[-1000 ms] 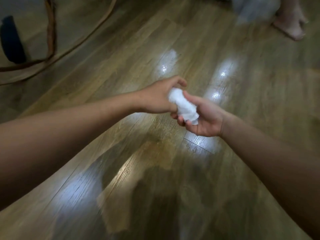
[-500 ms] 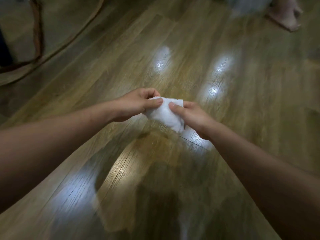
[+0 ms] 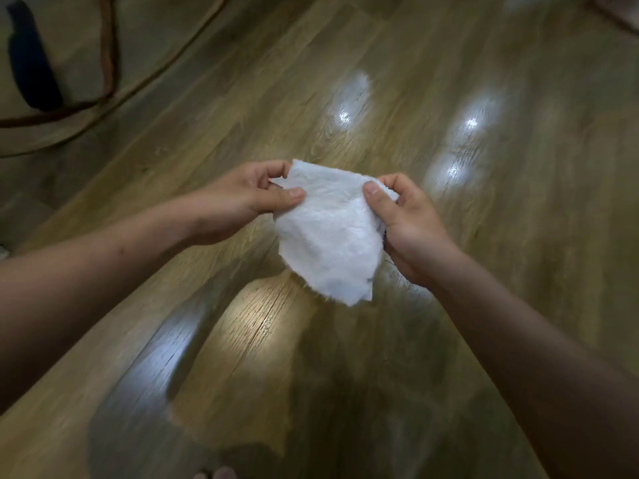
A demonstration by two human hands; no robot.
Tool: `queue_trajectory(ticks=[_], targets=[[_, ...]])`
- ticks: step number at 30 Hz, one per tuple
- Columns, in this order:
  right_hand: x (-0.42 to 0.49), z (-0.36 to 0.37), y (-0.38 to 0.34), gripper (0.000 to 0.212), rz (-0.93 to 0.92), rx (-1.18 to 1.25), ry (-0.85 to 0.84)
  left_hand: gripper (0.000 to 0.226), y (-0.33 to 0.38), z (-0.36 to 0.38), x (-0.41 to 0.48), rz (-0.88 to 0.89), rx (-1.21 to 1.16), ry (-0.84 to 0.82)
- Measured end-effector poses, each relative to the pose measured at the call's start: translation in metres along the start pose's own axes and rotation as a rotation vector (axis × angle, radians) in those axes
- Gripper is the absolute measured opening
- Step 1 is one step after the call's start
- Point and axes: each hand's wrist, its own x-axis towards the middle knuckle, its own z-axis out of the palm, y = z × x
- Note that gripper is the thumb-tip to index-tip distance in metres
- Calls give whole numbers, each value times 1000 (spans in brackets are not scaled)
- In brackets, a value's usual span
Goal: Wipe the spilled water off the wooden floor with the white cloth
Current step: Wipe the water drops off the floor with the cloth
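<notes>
Both hands, left hand [image 3: 242,198] and right hand [image 3: 408,226], are pinched on the cloth [image 3: 328,236]; water could be smeared if it is bunched.

Glossy wood-plank floor [image 3: 518,236], light glare spots [image 3: 345,114] mid-frame. Brown cord [image 3: 108,46] and dark blurred object [image 3: 33,60] top left.

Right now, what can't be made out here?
Spilled water: head view, glare on the wooden floor masks any wet patch.
Fingers of the right hand: head view, partly behind the white cloth.
Dark object, top left: head view, blurred.
Toes: cut off by bottom edge.
</notes>
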Motion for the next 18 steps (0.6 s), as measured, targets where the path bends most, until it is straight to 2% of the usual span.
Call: queue_trajectory(ticks=[1,3,5,7,9,11,12,15,17,18], targets=[[-1,1,8,10,40,-21,12,34,-12,1,-3,-38,-122,14],[-1,0,31,13,162,-144,85,29,-44,6,-9,-224,-292,50],[-7,-3,55,30,197,-439,184,33,-79,12,-16,-456,-273,137],[-22,1,75,33,49,-786,149,38,-102,13,-22,-561,-138,231],[-34,12,91,33,-106,-972,-17,34,-109,10,-23,-550,-66,289],[-35,26,106,41,-175,-1126,-111,23,-107,10,-21,-452,111,322],[-31,33,112,47,-200,-1208,-117,18,-107,10,-19,-366,290,355],[-17,56,134,59,-258,-1445,-198,15,-112,13,-16,39,846,430],[-12,60,147,65,-311,-1519,-259,31,-116,24,-15,270,986,327],[-6,57,150,70,-332,-1547,-319,41,-119,30,-11,307,1014,216]])
